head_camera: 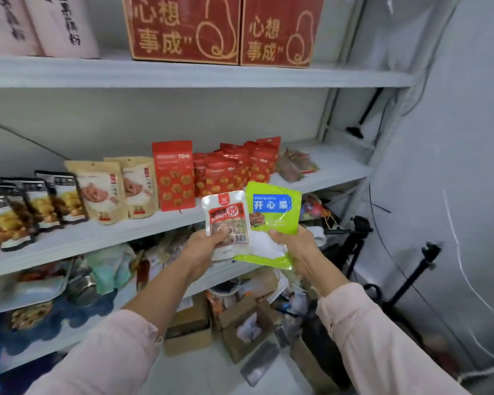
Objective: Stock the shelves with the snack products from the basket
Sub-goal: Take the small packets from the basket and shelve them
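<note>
Gripping the peanut packet [227,220] by its lower half, the left hand [203,248] curls round it; the right hand [293,242] pinches the green pistachio pouch [274,212] low down, both held before the middle shelf [97,238]. Likely light, slippery film; firm lower edges suit holding.

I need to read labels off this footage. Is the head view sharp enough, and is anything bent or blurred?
Head view: the green pistachio pouch in the right hand and the white-and-red peanut packet in the left hand read sharp at centre; black snack bags at the left edge smear; the grey metal shelf edge bows from wide-angle distortion.
</note>
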